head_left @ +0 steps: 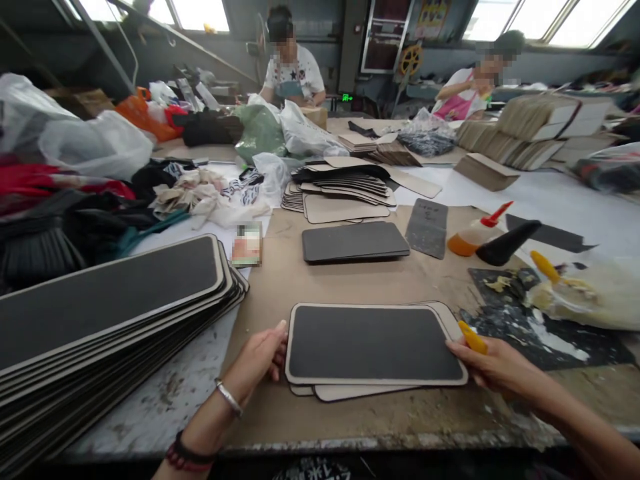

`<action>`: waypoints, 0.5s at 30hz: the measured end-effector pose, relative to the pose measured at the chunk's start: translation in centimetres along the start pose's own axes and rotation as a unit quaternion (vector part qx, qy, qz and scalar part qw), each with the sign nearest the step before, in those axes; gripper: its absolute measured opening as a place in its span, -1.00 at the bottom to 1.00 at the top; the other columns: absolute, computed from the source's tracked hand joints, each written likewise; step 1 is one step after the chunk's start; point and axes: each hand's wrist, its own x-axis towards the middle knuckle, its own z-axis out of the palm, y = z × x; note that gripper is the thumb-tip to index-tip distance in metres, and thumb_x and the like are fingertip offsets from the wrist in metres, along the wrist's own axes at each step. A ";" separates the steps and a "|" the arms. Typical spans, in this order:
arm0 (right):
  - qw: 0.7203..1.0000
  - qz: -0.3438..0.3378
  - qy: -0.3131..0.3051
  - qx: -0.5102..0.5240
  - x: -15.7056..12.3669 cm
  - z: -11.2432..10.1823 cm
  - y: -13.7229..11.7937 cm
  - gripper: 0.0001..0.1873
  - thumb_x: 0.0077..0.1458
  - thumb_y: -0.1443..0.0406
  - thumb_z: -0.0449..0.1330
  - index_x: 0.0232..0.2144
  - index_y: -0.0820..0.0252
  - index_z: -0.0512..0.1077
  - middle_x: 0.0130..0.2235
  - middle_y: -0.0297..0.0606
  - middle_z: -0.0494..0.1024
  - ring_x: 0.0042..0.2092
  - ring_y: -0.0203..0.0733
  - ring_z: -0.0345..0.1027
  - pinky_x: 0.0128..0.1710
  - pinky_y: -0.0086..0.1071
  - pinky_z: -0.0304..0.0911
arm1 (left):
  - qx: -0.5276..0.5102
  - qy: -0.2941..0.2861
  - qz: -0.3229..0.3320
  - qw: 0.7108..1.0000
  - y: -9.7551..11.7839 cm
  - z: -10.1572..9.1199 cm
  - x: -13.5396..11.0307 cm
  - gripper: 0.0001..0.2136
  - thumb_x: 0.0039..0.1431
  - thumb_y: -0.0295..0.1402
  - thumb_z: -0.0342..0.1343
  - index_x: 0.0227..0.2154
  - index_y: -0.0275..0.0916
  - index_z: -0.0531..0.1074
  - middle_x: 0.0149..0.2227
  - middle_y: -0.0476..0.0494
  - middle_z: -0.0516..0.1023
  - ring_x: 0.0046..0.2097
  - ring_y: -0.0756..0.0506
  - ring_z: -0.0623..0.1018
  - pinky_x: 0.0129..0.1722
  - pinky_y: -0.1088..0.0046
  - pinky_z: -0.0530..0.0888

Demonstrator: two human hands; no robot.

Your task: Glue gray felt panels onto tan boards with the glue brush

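A rectangular panel [375, 343] with a dark grey face and beige rounded border lies in front of me, over beige pieces [367, 392] that stick out beneath it. My left hand [267, 350] grips its left edge, thumb on top and fingers curled at the side. On the right corner, my right hand [493, 363] pinches the panel with the thumb. That same hand also keeps a yellow handle [473, 337] between thumb and fingers; the tool's working end is hidden. Just beyond lies a small stack of plain dark grey boards [355, 241].
At left stands a tall stack of bordered panels [110, 300]. Right are a glue bottle with red nozzle [475, 233], a black horn-shaped object [507, 243] and a glue-smeared board with a plastic-wrapped tub [580, 297]. Cut pieces [345, 190] lie behind. Two people work across the table.
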 end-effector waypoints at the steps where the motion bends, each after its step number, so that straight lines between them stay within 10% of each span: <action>1: 1.000 -0.003 -0.002 0.006 0.0 0.1 0.0 -0.47 -0.21 -0.18 0.10 -0.68 0.15 0.19 -0.75 -0.40 0.24 -0.68 -0.41 0.01 -0.68 -0.49 -0.08 | 0.002 -0.004 0.001 1.000 0.0 0.0 0.1 -0.47 -0.27 0.17 0.07 -0.60 -0.31 0.36 -0.66 -0.03 0.39 -0.63 0.08 0.33 -0.72 0.62 0.23; 15: 1.000 0.010 0.005 0.005 0.1 0.3 -0.5 -0.51 -0.27 -0.14 0.14 -0.66 0.18 0.26 -0.78 -0.43 0.23 -0.69 -0.41 0.02 -0.65 -0.48 -0.12 | 0.044 -0.002 0.002 0.999 -0.6 0.2 0.8 -0.63 -0.37 -0.03 0.16 -0.72 -0.25 0.25 -0.75 0.11 0.28 -0.72 0.15 0.21 -0.74 0.63 0.17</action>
